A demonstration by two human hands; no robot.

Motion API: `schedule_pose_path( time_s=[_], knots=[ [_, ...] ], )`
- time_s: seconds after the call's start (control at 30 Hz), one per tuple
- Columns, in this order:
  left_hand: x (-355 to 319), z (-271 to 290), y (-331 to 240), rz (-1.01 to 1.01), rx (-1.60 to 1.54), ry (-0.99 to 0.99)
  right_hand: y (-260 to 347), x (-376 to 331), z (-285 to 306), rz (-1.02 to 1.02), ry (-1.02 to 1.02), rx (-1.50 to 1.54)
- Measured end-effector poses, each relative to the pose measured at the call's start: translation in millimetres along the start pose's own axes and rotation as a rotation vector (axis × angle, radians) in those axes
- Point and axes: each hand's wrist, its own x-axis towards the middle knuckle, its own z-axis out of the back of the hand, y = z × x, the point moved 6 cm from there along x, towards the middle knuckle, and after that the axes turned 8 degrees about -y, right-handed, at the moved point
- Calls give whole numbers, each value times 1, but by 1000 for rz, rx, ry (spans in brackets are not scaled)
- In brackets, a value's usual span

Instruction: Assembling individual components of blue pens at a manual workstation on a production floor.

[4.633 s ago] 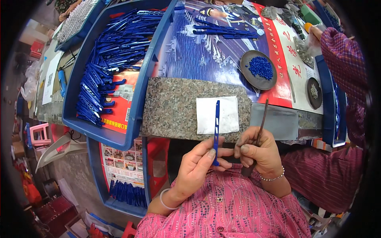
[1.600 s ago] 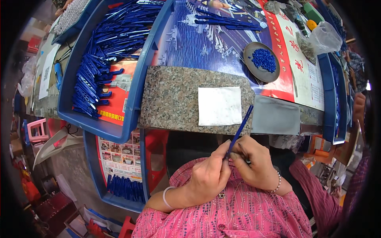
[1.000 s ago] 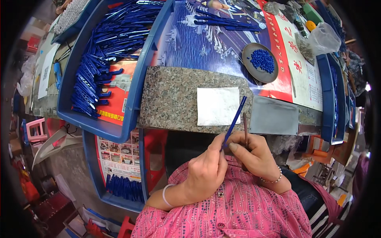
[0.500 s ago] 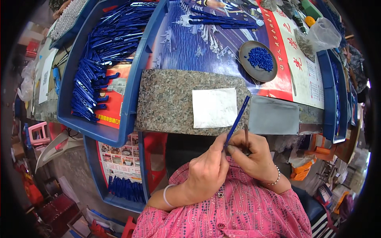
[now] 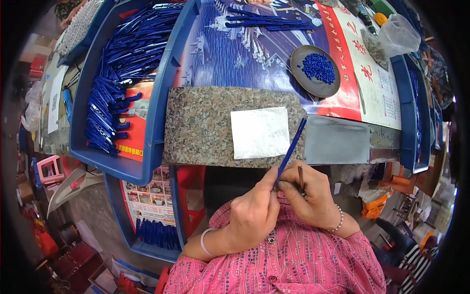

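Observation:
Close to my chest, my left hand (image 5: pixel 254 207) is closed on a long, slim blue plastic strip (image 5: pixel 292 146). The strip slants up to the right, past the table's front edge. My right hand (image 5: pixel 309 193) meets the left at the strip's lower end, fingers curled. A thin brown stick-like tool (image 5: pixel 300 177) stands up between the right fingers; its lower part is hidden. Beyond the hands a white square cloth or paper (image 5: pixel 260 133) lies on a speckled stone slab (image 5: pixel 199 122). Farther back, a round dark dish (image 5: pixel 304 87) holds many tiny blue pieces (image 5: pixel 318 67).
At the left a blue tray (image 5: pixel 157 142) holds many slim blue strips (image 5: pixel 142 44). More lie on the poster (image 5: pixel 269 22) at the back. Beside the slab is a grey plate (image 5: pixel 337 139). A lower tray (image 5: pixel 117 210) stands below the table; another blue tray (image 5: pixel 405 103) is at the right.
The view has shifted slightly, so the table things sit a little farther left. Both hands keep nearly the same pose on the strip; the brown tool leans a little more leftward.

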Motion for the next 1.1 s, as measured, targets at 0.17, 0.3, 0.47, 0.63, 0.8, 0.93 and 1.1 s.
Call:
schedule_pose_path(
  time_s=[0.17, 0.3, 0.47, 0.63, 0.8, 0.93, 1.1],
  knots=[
    [-4, -1, -8, -30, 67, 7, 5, -3, 3, -67, 45, -48],
    [-7, 0, -5, -18, 8, -11, 2, -2, 2, -79, 129, -123],
    [-13, -3, 10, 167, -249, -1, -1, -3, 6, -129, 188, -105],
    [-15, -1, 12, 266, -407, 11, -16, -11, 7, -393, 248, 124],
    [-12, -3, 10, 276, -317, 100, -20, -10, 12, -374, 165, 157],
    [-11, -2, 8, 242, -235, 80, -15, -8, 10, -292, 170, 71],
    [-7, -4, 5, 260, -239, 119, -23, -11, 12, -346, 99, 181]
  ],
)
